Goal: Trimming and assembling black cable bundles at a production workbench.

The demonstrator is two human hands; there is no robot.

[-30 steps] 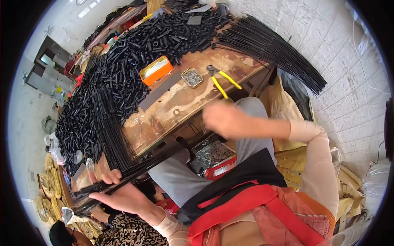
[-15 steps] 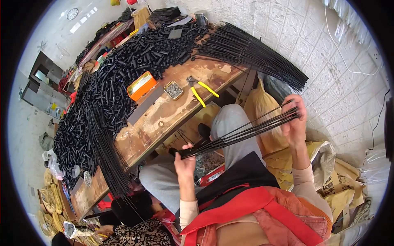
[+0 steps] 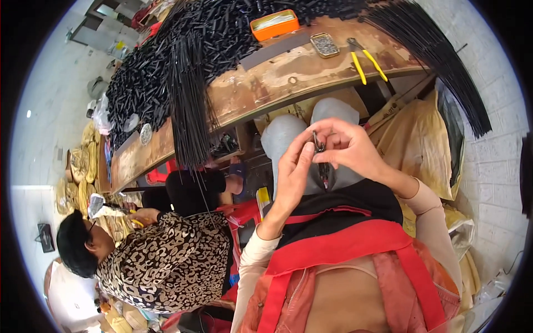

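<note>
Above my lap, my left hand [image 3: 295,171] and my right hand [image 3: 352,152] are close together around a bundle of thin black rods [image 3: 323,162]. The bundle now points nearly along the line of sight, so its full length does not show. My left fingers wrap its far side, while my right thumb and forefinger pinch near the upper end. On the bench beyond my hands lie yellow-handled pliers [image 3: 363,58]. Beside the pliers stands a small dish [image 3: 335,54] of tiny silvery metal pieces.
A wooden bench [image 3: 266,86] carries a heap of short black tubes [image 3: 147,83] and an orange box [image 3: 287,31]. Long black rods [image 3: 189,105] overhang its edge; another rod bundle [image 3: 438,55] lies at right. A co-worker in a leopard-print top [image 3: 161,261] sits at left. Sacks [image 3: 422,139] stand at right.
My hands have come together; the rod bundle, stretched sideways between them before, has turned nearly end-on. The view has swung so that the bench sits higher and the co-worker shows more fully.
</note>
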